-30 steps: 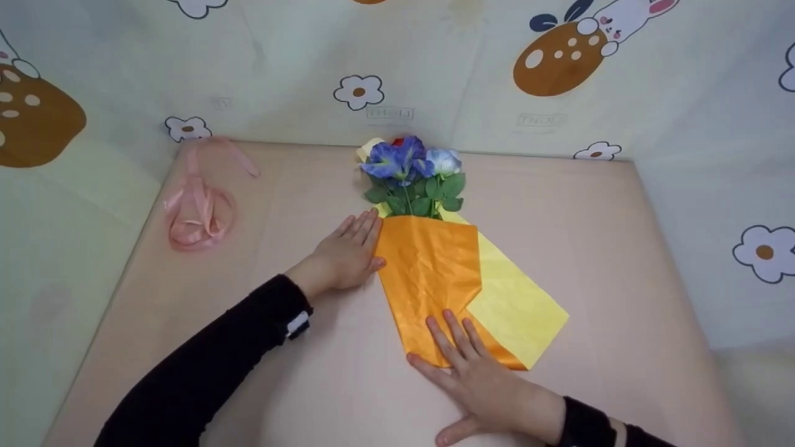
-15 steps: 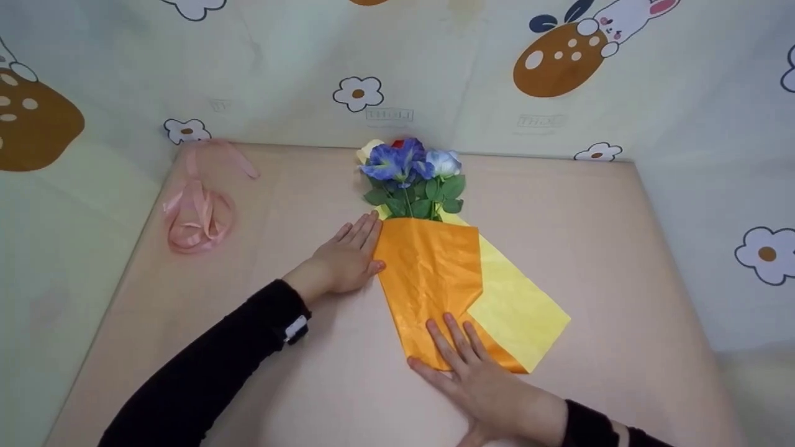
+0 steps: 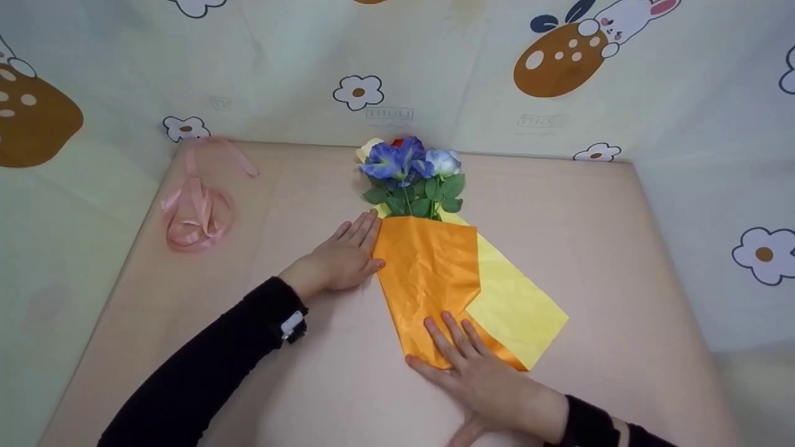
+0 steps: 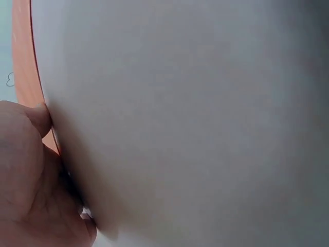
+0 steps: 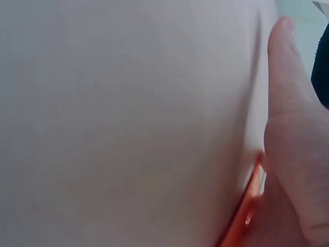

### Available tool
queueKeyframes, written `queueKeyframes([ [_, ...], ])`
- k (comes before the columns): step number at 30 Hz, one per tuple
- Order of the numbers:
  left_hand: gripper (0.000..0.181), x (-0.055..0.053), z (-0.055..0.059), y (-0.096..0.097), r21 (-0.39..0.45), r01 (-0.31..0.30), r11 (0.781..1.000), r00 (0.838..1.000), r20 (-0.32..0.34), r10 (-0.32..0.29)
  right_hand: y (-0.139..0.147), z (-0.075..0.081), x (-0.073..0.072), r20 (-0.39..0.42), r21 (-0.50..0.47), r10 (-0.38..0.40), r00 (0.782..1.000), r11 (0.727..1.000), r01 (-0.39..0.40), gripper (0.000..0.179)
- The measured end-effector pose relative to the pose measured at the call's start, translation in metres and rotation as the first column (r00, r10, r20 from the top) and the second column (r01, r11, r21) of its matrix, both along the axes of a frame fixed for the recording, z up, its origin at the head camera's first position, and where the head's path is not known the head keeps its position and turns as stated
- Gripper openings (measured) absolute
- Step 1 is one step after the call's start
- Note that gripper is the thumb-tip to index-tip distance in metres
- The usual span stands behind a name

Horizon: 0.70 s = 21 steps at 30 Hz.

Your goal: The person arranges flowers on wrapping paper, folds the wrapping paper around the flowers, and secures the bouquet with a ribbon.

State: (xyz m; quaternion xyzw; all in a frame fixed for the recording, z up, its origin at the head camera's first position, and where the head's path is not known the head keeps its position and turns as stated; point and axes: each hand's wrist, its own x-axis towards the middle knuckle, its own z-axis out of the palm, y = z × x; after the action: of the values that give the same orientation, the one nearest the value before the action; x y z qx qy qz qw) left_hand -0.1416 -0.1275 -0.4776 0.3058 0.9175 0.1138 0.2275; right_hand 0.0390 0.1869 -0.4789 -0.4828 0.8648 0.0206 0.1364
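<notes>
A bouquet of artificial flowers (image 3: 397,161), purple, pale blue, cream and red with green leaves, lies at the middle of the table, its stems hidden under orange wrapping paper (image 3: 428,267). Beneath the orange, a yellow sheet (image 3: 518,298) spreads out to the right. My left hand (image 3: 345,254) rests with straight fingers along the upper left edge of the orange paper. Spread fingers of my right hand (image 3: 478,379) press on the paper's lower end. In the left wrist view, the thumb (image 4: 41,121) touches the orange edge; the right thumb (image 5: 282,67) sticks out away from the paper.
A loose coil of pink ribbon (image 3: 199,217) lies at the back left of the pink tabletop (image 3: 298,372). Behind the table hangs a pale curtain (image 3: 279,62) printed with flowers and rabbits, and it continues along both sides.
The right thumb has drawn back slightly toward the table's near side. Both hands otherwise stay in place on the paper, and the flowers and ribbon have not moved.
</notes>
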Motion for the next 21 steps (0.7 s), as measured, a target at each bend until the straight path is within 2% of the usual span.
queueKeyframes([
  [2, 0.084, -0.001, 0.002, -0.003, 0.056, -0.021, 0.998, 1.000, 0.022, 0.019, 0.001, 0.001, -0.001, 0.004, -0.007, -0.003, 1.000, 1.000, 0.003, 0.133],
  [4, 0.083, 0.000, 0.006, -0.004, 0.114, -0.041, 0.993, 0.999, 0.016, 0.039, 0.002, 0.001, -0.001, 0.008, -0.034, -0.009, 1.000, 0.999, 0.009, 0.127],
  [7, 0.080, 0.010, 0.016, 0.000, 0.156, -0.024, 0.987, 0.998, -0.049, 0.032, 0.003, 0.001, -0.001, 0.028, -0.093, -0.033, 0.999, 0.995, 0.035, 0.116],
  [9, 0.078, 0.024, 0.024, 0.005, 0.164, 0.024, 0.986, 0.994, -0.106, -0.007, 0.003, 0.002, -0.001, 0.056, -0.124, -0.064, 0.996, 0.990, 0.071, 0.110],
  [11, 0.076, 0.041, 0.029, 0.013, 0.153, 0.085, 0.984, 0.989, -0.134, -0.065, 0.002, 0.004, -0.002, 0.072, -0.138, -0.094, 0.993, 0.985, 0.103, 0.105],
  [15, 0.073, 0.073, 0.031, 0.029, 0.100, 0.207, 0.973, 0.968, -0.162, -0.189, 0.003, 0.007, -0.008, 0.066, -0.156, -0.128, 0.990, 0.978, 0.137, 0.101],
  [18, 0.072, 0.087, 0.027, 0.039, 0.040, 0.270, 0.962, 0.949, -0.180, -0.259, 0.004, 0.010, -0.013, 0.063, -0.181, -0.142, 0.988, 0.972, 0.152, 0.099],
  [21, 0.072, 0.094, 0.022, 0.044, -0.014, 0.298, 0.954, 0.937, -0.185, -0.295, 0.008, 0.013, -0.015, 0.077, -0.217, -0.176, 0.981, 0.958, 0.189, 0.095],
])
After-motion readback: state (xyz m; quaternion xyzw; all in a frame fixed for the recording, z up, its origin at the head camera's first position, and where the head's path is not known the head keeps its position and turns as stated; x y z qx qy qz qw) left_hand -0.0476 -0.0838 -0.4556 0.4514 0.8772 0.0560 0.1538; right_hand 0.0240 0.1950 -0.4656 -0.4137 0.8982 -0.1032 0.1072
